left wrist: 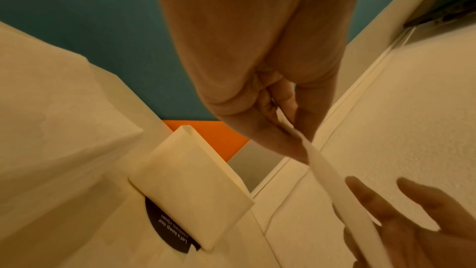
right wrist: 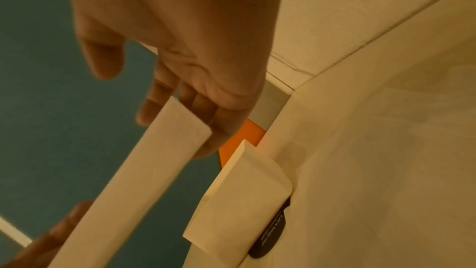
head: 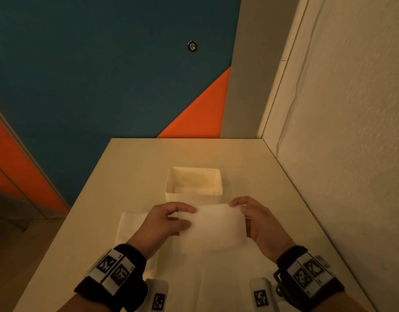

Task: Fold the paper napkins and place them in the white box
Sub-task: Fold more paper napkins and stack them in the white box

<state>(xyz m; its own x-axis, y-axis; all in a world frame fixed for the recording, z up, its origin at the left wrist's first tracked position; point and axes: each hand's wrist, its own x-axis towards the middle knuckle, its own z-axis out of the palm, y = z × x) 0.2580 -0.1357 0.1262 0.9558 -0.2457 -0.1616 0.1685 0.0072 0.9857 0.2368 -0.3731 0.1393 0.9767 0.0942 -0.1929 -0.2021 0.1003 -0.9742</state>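
**The folded napkin could slip or pop open**

From the head view, the left hand (head: 169, 218) pinches one end of a folded napkin (head: 213, 228) and the right hand (head: 259, 221) grips the other end. The napkin is up in the air, just in front of the white box (head: 194, 194). More flat napkins (head: 131, 224) lie on the bench (head: 131, 167) under the hands.

From the left wrist view, the thumb and a finger squeeze the thin napkin edge (left wrist: 316, 156). If they let go too soon, I think the fold could spring open.

From the right wrist view, the fingers (right wrist: 177, 107) curl behind the napkin corner (right wrist: 180, 121). The box looks small, so the napkin might catch on the rim and crumple.
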